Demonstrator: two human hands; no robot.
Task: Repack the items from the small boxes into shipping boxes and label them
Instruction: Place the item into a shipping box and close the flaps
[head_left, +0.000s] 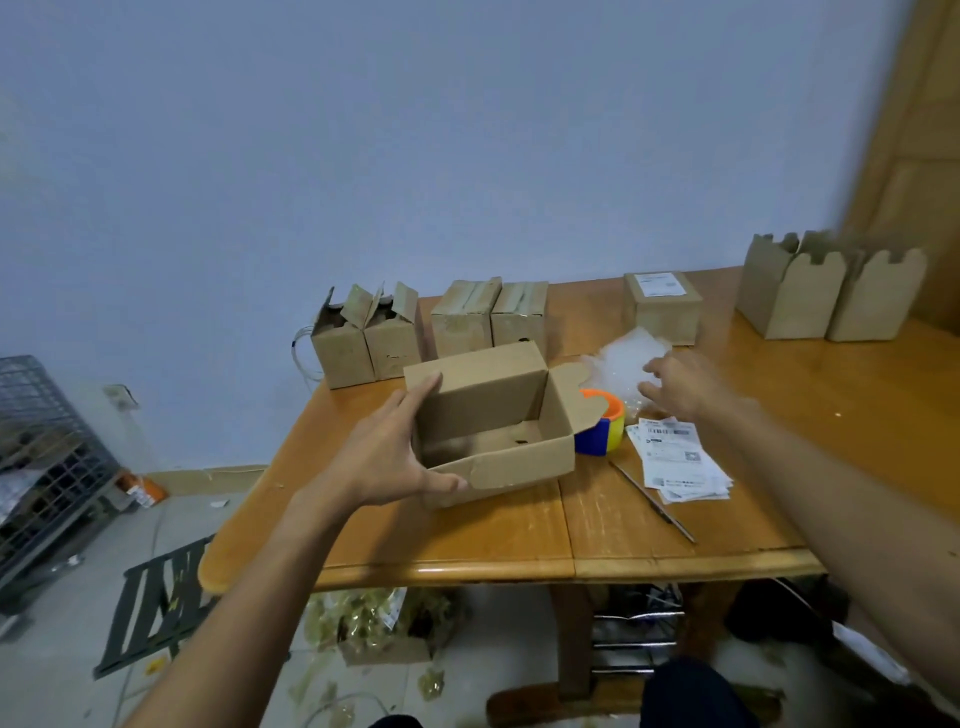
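An open cardboard shipping box (498, 395) stands empty in the middle of the wooden table (467, 540). My left hand (400, 452) grips its left end, thumb on the near wall, fingers on the far wall. My right hand (680, 387) reaches with spread fingers onto a sheet of bubble wrap (621, 361) right of the box. A multicoloured puzzle cube (602, 428) sits beside the box under its right flap. A stack of shipping labels (675, 460) lies near the cube.
Several small cardboard boxes (431, 327) line the table's back edge, one sealed box (665, 306) bears a label, and several open boxes (831, 291) stand at the far right. A thin metal blade (654, 501) lies near the labels. A folding stool (156, 603) and litter are on the floor.
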